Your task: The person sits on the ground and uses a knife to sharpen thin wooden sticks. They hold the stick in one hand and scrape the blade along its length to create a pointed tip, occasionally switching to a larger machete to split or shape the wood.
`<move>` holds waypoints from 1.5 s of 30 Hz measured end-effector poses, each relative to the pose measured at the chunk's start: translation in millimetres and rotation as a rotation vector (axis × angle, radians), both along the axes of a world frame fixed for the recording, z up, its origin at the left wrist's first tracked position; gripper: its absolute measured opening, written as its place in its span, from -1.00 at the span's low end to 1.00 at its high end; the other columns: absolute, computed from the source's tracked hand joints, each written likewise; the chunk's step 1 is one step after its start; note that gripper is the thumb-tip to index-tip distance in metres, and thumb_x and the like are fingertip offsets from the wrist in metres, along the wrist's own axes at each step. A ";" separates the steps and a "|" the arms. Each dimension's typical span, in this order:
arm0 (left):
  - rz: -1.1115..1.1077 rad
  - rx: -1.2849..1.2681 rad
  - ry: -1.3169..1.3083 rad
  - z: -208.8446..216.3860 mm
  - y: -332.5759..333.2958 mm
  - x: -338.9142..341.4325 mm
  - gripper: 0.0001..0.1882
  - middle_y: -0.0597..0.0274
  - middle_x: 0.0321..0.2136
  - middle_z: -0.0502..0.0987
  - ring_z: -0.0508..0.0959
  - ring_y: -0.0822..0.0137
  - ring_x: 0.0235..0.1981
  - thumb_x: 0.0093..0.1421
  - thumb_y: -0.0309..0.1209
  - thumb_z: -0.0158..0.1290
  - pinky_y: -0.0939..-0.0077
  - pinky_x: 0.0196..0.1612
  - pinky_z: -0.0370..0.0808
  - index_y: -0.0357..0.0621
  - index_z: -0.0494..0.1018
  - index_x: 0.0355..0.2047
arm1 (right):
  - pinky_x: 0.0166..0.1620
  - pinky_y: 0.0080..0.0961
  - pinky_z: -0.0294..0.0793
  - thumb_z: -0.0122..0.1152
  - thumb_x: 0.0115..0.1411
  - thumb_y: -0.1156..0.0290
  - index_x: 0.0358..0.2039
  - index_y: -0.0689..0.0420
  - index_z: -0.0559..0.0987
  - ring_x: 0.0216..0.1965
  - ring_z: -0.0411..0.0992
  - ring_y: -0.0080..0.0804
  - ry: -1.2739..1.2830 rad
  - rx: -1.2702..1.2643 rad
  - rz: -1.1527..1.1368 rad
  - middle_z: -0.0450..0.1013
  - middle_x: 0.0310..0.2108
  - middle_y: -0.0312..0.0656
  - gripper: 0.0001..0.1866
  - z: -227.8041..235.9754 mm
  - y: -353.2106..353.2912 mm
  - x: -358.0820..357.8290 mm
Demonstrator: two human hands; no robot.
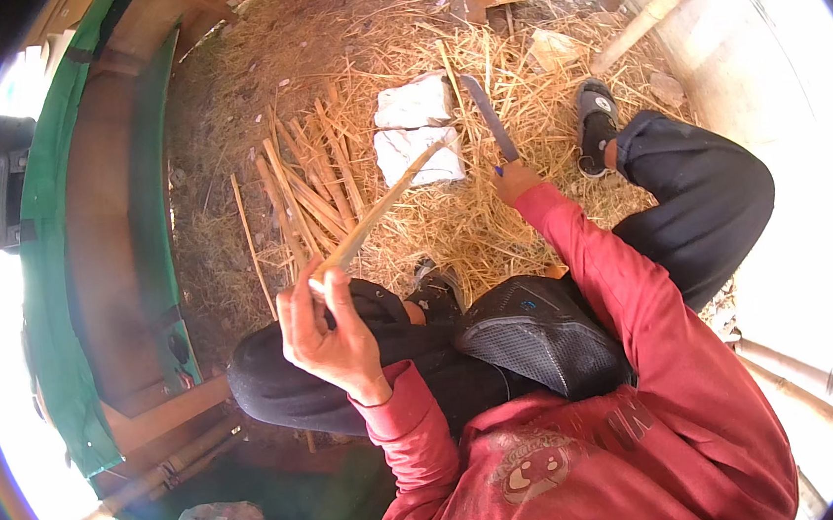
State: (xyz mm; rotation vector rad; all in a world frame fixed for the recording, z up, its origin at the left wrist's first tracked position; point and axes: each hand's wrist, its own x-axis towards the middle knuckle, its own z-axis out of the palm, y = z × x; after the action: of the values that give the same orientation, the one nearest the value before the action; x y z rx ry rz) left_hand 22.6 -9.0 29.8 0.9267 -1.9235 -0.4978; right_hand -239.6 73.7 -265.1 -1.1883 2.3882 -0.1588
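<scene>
Clasping strip [382, 209] L grip [332, 339], knife [491, 118] R grip [517, 182]

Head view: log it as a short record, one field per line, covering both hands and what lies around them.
left hand: holds a stick by its near end
stick's far end: over the nearer white block; contact unclear
right hand: grips a knife, blade pointing away from the person
farther white block: just beyond the nearer one
loose sticks: left of the blocks
ground: straw

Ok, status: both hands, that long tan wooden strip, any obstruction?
Left hand holding tan strip. Right hand closed on grey-bladed knife. Possible obstruction: nearer white rectangular block behind strip's far end; contact unclear.
</scene>
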 end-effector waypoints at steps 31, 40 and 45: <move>0.069 -0.052 -0.191 3.8 -0.1 6.1 -0.79 0.21 -0.36 0.54 0.55 0.43 -0.36 0.36 -0.40 0.03 0.58 -0.31 0.45 -0.32 0.55 -0.17 | -0.49 0.09 0.42 -0.03 0.39 0.15 -0.14 0.13 0.43 -0.59 0.46 0.20 -0.172 -0.454 -0.094 0.41 -0.70 0.11 -0.71 148.9 -40.1 116.7; -0.023 -0.036 -0.103 1.7 0.0 11.2 -0.79 0.15 -0.33 0.58 0.56 0.29 -0.32 0.30 -0.39 0.08 0.49 -0.20 0.47 -0.30 0.54 -0.20 | -0.48 -0.01 0.51 -0.04 0.38 0.10 -0.14 0.18 0.44 -0.46 0.56 0.07 0.038 -0.286 0.042 0.55 -0.46 0.07 -0.63 80.8 -39.4 77.3; -0.063 -0.089 -0.076 -3.8 -10.6 8.3 -0.76 0.17 -0.32 0.57 0.54 0.38 -0.32 0.37 -0.34 0.02 0.53 -0.24 0.46 -0.30 0.52 -0.17 | -0.26 0.08 0.54 -0.16 0.42 0.03 -0.07 0.15 0.45 -0.33 0.58 0.11 -0.033 -0.204 -0.341 0.56 -0.36 0.14 -0.57 10.6 -4.4 14.8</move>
State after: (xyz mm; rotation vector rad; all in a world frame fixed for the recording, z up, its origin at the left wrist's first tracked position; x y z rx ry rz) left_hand 30.9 -19.5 26.0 0.8409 -2.0318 -0.4150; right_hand -224.9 69.3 -254.5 -0.8418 2.5754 -0.5370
